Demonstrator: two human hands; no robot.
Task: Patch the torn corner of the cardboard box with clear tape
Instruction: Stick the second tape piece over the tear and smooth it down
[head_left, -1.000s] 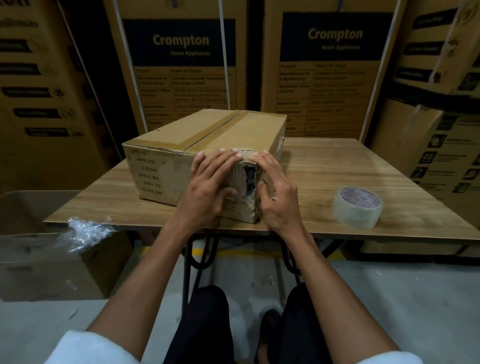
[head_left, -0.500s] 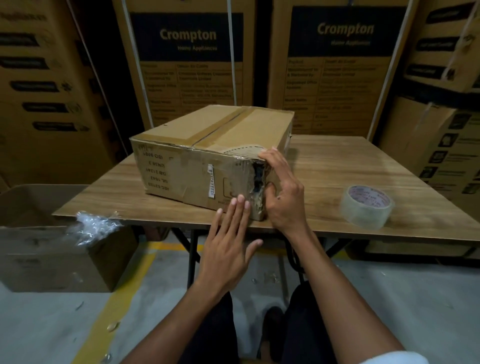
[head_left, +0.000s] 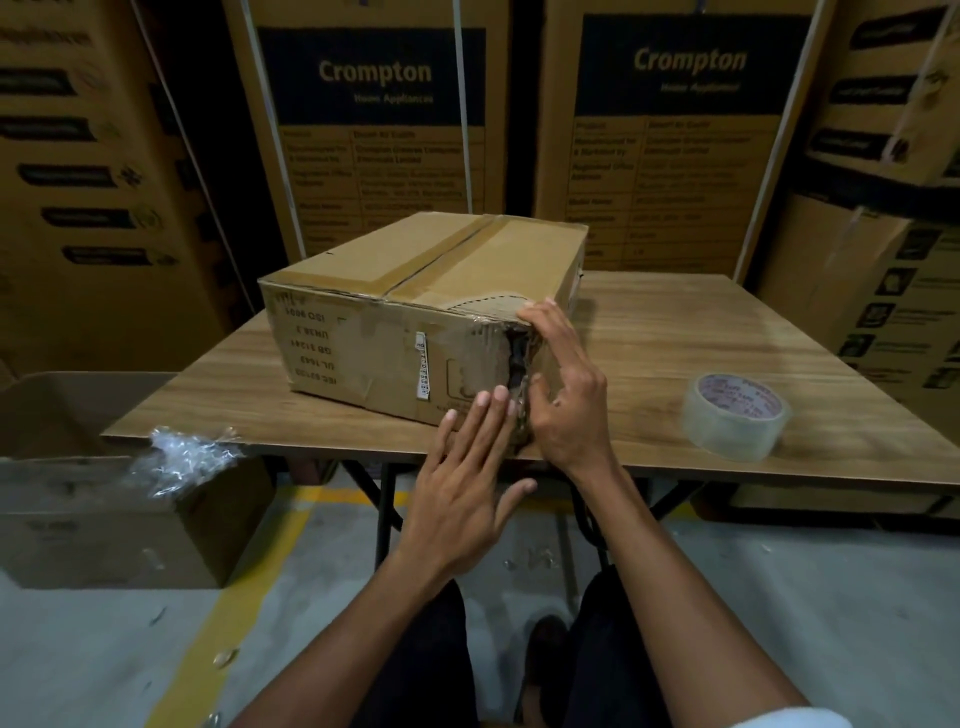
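The cardboard box (head_left: 415, 306) sat on the wooden table (head_left: 675, 332), torn corner (head_left: 519, 358) nearest the person; the right hand (head_left: 566, 395) lay spread over the corner; the left hand (head_left: 462, 478), fingers flat together, touched the front face; the tape roll (head_left: 737, 415) lay well apart, right.

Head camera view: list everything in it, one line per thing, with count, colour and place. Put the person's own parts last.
cardboard box: one, brown, on the table, near corner torn open.
torn corner: one, dark ragged gap, on the box edge nearest the camera.
tape roll: one, clear, lying flat on the table to the right.
table: one, wood-grain top, dark legs.
open carton: one, brown, on the floor at left.
crumpled plastic: one wad, clear, on the carton's rim.
large cartons: several, brown with dark labels, stacked behind.
left hand: open, fingertips on the box's front face.
right hand: pressing the box's right side by the tear.
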